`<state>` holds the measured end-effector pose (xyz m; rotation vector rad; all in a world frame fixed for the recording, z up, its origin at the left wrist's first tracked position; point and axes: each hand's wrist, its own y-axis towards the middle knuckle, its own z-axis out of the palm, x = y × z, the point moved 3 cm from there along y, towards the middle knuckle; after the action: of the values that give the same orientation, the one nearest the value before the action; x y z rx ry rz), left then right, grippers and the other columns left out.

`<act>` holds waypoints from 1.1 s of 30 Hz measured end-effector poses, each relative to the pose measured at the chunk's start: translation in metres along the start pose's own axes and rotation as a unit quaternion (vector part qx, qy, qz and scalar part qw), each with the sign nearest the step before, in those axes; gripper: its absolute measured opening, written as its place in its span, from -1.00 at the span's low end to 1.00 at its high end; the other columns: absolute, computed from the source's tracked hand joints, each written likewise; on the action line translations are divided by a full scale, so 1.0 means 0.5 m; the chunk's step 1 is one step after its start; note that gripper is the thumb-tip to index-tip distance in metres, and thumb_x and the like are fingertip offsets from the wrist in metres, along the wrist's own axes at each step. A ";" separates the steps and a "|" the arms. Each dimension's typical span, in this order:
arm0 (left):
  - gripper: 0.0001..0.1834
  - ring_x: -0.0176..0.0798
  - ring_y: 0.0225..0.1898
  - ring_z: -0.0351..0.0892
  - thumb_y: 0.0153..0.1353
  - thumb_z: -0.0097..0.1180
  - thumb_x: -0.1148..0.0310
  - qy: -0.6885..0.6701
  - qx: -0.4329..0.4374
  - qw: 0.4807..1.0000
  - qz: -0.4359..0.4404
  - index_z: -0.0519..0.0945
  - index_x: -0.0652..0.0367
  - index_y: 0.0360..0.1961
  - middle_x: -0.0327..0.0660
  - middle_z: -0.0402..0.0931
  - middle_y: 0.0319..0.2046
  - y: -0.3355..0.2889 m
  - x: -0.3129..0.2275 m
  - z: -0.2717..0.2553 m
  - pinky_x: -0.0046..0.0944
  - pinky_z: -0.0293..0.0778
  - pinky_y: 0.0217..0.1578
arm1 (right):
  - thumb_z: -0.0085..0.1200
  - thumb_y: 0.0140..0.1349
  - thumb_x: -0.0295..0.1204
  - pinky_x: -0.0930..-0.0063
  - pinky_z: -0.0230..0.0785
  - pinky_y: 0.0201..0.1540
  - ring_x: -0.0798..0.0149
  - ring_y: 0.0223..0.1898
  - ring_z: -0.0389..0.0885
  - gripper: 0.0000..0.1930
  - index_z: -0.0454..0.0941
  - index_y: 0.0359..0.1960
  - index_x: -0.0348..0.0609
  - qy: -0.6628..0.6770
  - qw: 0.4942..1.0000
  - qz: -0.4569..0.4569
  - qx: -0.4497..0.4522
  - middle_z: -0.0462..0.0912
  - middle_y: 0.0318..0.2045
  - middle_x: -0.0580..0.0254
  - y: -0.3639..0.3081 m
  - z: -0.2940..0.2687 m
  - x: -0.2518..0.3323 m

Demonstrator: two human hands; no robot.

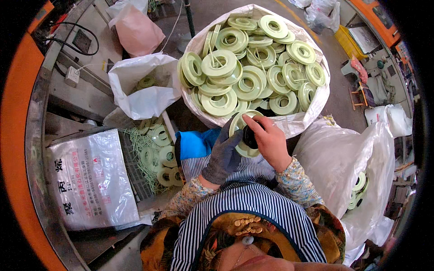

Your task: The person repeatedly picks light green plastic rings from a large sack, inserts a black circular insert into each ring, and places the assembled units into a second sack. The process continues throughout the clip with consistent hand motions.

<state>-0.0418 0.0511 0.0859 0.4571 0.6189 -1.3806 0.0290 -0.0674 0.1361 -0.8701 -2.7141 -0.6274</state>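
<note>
Fingers are clamping: left hand (223, 153) on a pale-green ring (247, 150), seemingly steadying it, right hand (274, 147) on a black round piece (250, 137).

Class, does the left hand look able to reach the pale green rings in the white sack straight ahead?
Probably yes: the white sack stands open just beyond the gloved left hand, with pale green rings heaped high. That hand holds a single ring, though, so it may need freeing first.

The held ring (247, 151) looks smooth, faintly glossy plastic; the gray glove (222, 156), matt cloth.
</note>
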 end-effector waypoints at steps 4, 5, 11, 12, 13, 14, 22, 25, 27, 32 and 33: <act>-0.43 -0.21 0.21 0.37 0.30 0.04 0.50 0.082 -0.012 0.996 0.040 0.22 0.23 0.33 -0.11 0.34 0.21 0.011 -0.003 0.002 -0.22 0.33 0.23 | 0.18 0.10 -0.45 0.20 0.44 0.00 -0.07 -0.01 0.51 -0.35 0.30 0.28 -0.11 0.092 0.995 0.028 -0.017 0.43 0.06 0.01 -0.004 -0.015 0.002; -0.43 -0.21 0.21 0.37 0.29 0.05 0.51 0.118 -0.008 0.991 0.068 0.22 0.24 0.32 -0.11 0.34 0.20 0.012 -0.004 0.001 -0.23 0.33 0.22 | 0.21 0.09 -0.41 0.20 0.42 0.03 -0.10 0.02 0.50 -0.32 0.27 0.29 -0.12 0.109 0.994 0.033 -0.001 0.41 0.09 -0.02 -0.004 -0.025 0.005; -0.40 -0.23 0.22 0.35 0.29 0.06 0.52 0.281 0.017 0.945 0.164 0.20 0.27 0.33 -0.09 0.34 0.21 0.007 -0.025 0.021 -0.28 0.31 0.23 | 0.36 -0.06 -0.35 0.17 0.34 0.14 -0.13 0.13 0.41 -0.15 0.23 0.33 -0.10 0.160 0.982 0.074 0.066 0.39 0.13 -0.01 -0.018 -0.032 -0.026; -0.39 -0.23 0.22 0.34 0.29 0.06 0.51 0.217 0.001 0.969 0.121 0.19 0.27 0.34 -0.08 0.33 0.21 0.010 -0.021 0.020 -0.28 0.30 0.23 | 0.37 -0.07 -0.34 0.17 0.35 0.14 -0.13 0.13 0.41 -0.14 0.24 0.32 -0.09 0.163 0.981 0.076 0.076 0.40 0.13 -0.01 -0.017 -0.033 -0.033; -0.39 -0.23 0.23 0.33 0.29 0.06 0.51 0.149 -0.021 0.985 0.082 0.18 0.28 0.35 -0.08 0.32 0.22 0.012 -0.017 0.019 -0.28 0.29 0.24 | 0.36 -0.07 -0.33 0.17 0.37 0.11 -0.13 0.10 0.43 -0.14 0.23 0.33 -0.09 0.123 0.988 0.055 0.079 0.40 0.12 -0.01 -0.014 -0.037 -0.033; -0.38 -0.22 0.24 0.33 0.29 0.06 0.51 0.086 -0.045 0.995 0.030 0.16 0.28 0.36 -0.07 0.32 0.22 0.016 -0.020 0.018 -0.28 0.28 0.24 | 0.36 -0.07 -0.33 0.16 0.39 0.09 -0.12 0.07 0.45 -0.14 0.22 0.33 -0.08 0.083 0.993 0.035 0.081 0.40 0.11 0.00 -0.011 -0.044 -0.031; -0.33 -0.17 0.28 0.27 0.33 0.06 0.43 0.169 0.004 0.985 0.040 0.09 0.26 0.40 -0.02 0.24 0.28 0.016 -0.023 0.028 -0.24 0.23 0.28 | 0.38 -0.11 -0.41 0.20 0.37 0.13 -0.10 0.12 0.43 -0.16 0.28 0.30 -0.10 0.090 0.993 0.001 0.071 0.40 0.14 -0.02 -0.021 -0.042 -0.031; -0.36 -0.14 0.31 0.24 0.36 0.03 0.41 0.385 0.094 0.905 0.152 0.09 0.26 0.39 0.04 0.19 0.31 0.007 -0.046 0.035 -0.23 0.19 0.30 | 0.38 -0.09 -0.34 0.20 0.39 0.09 -0.10 0.08 0.46 -0.14 0.25 0.31 -0.12 0.072 0.995 -0.017 0.065 0.40 0.14 -0.05 -0.031 -0.037 -0.043; -0.38 -0.12 0.32 0.23 0.38 0.00 0.40 0.479 0.121 0.842 0.217 0.09 0.27 0.39 0.07 0.16 0.33 0.008 -0.050 0.039 -0.22 0.18 0.31 | 0.38 -0.07 -0.23 0.20 0.44 0.00 -0.09 -0.01 0.54 -0.12 0.22 0.32 -0.13 0.062 0.996 -0.018 0.054 0.43 0.11 -0.07 -0.037 -0.031 -0.050; -0.46 -0.04 0.32 0.23 0.40 -0.04 0.42 0.550 0.132 0.774 0.283 0.15 0.26 0.35 0.11 0.13 0.34 0.013 -0.040 0.045 -0.17 0.20 0.30 | 0.29 -0.08 0.10 0.22 0.54 -0.27 -0.06 -0.23 0.65 -0.02 0.18 0.33 -0.18 -0.006 0.974 0.182 0.138 0.54 -0.02 -0.08 -0.039 -0.019 -0.052; -0.48 -0.02 0.32 0.24 0.40 -0.04 0.43 0.577 0.134 0.742 0.313 0.18 0.24 0.34 0.11 0.13 0.34 0.014 -0.038 0.044 -0.15 0.21 0.29 | 0.27 -0.08 0.15 0.24 0.54 -0.31 -0.05 -0.26 0.67 0.00 0.18 0.33 -0.17 -0.017 0.964 0.212 0.160 0.56 -0.03 -0.07 -0.034 -0.026 -0.049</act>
<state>-0.0333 0.0525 0.1145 1.6527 1.1122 -0.3804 0.0393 -0.0982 0.1340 -1.3172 -2.4357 -0.0823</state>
